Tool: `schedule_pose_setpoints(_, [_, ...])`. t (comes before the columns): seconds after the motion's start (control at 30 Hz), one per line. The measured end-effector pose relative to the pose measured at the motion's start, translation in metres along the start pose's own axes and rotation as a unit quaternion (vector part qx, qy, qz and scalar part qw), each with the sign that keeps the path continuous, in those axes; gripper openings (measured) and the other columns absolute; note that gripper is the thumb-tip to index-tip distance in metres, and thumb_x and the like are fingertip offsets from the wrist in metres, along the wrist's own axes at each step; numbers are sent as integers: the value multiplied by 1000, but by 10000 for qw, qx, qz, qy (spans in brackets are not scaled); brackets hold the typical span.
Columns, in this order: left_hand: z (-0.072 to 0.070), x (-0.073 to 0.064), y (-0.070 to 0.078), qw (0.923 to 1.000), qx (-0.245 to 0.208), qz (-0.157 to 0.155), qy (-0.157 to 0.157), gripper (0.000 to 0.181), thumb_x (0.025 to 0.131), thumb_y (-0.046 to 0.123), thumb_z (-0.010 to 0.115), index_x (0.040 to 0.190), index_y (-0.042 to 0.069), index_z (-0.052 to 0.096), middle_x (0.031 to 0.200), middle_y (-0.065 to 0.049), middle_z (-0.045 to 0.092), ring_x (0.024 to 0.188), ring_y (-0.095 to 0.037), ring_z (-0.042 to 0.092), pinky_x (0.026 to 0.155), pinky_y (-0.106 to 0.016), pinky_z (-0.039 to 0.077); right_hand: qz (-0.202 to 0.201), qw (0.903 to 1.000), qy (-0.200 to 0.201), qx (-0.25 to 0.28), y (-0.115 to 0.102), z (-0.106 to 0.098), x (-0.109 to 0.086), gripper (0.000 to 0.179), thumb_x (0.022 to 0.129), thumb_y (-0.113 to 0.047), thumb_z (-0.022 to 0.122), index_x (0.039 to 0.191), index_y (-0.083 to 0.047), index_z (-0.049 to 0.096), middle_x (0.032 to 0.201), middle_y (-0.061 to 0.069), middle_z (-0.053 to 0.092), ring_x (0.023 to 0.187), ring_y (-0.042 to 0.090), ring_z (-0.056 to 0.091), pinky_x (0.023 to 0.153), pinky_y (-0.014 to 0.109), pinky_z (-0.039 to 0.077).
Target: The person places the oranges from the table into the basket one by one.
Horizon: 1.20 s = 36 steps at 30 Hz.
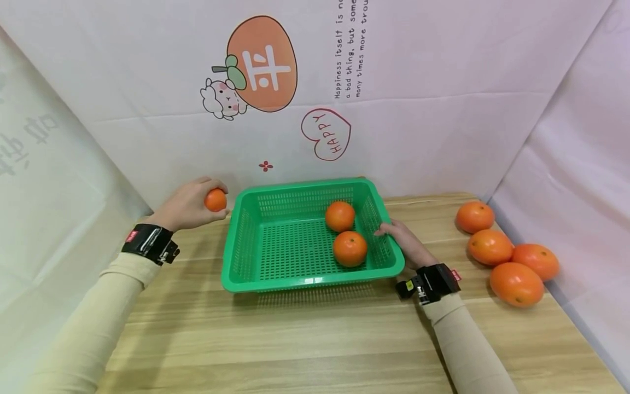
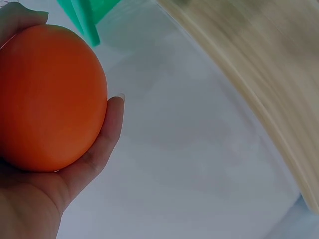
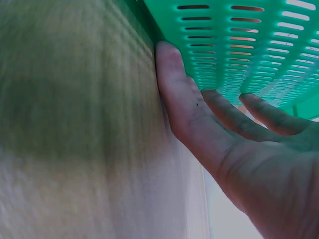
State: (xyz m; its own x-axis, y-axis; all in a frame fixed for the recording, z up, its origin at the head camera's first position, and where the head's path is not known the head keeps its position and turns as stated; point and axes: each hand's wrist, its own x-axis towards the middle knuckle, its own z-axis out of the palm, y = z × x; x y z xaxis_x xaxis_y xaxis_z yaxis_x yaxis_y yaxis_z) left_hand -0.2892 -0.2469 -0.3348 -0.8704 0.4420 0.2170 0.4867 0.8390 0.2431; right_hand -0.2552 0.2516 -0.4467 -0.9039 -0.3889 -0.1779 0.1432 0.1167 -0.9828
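Observation:
In the head view my left hand [image 1: 184, 207] holds an orange [image 1: 215, 200] just left of a green plastic basket [image 1: 315, 282]. Up close in the left wrist view, thumb and fingers curve round the smooth orange [image 2: 52, 99]. My right hand [image 1: 406, 243] grips the basket's right side, thumb over the rim. From the right wrist camera, the other fingers [image 3: 227, 114] press against the slotted outer wall [image 3: 219, 45]. Two more oranges, a rear one [image 1: 339, 216] and a front one [image 1: 350, 249], lie inside toward the basket's right end.
Several oranges [image 1: 517, 284] sit grouped at the right edge of the wooden table [image 1: 295, 339]. A white printed cloth [image 1: 418, 137] stands behind the table, with pale cloth on both sides. Both wrists wear black camera straps.

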Motion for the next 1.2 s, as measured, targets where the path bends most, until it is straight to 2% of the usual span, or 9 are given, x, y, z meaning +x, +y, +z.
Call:
schedule_pose_setpoints(0.33, [4,11,16,9996,-151,152,-158,39,86,21,78,121,6,68,118,-16,66,96,-31,63,78,-43,56,-66,9999,-76,17,1,0,0,78,98,-18,43,169,-5,13,165,32,32,114,20,65,91,34,60])
schedule_pose_setpoints(0.47, [8,14,21,9994,-190,209,-183,42,86,21,79,123,5,68,121,-17,66,96,-31,63,77,-42,57,-23,10000,-64,11,-1,1,0,79,98,-18,43,169,-6,12,167,30,29,119,23,62,92,36,60])
schedule_pose_setpoints(0.87, [17,28,44,9981,-153,459,-373,45,86,24,82,125,7,67,123,-14,66,96,-29,64,76,-40,60,31,10000,-36,11,0,1,0,79,97,-18,43,169,-5,12,167,31,29,118,23,62,93,37,59])
schedule_pose_setpoints(1.2, [26,39,57,9962,-246,645,-527,44,87,27,81,125,8,67,123,-14,65,96,-28,64,76,-38,60,-47,9998,-158,77,-1,1,0,77,98,-18,43,168,-2,13,165,32,31,120,23,60,95,38,59])
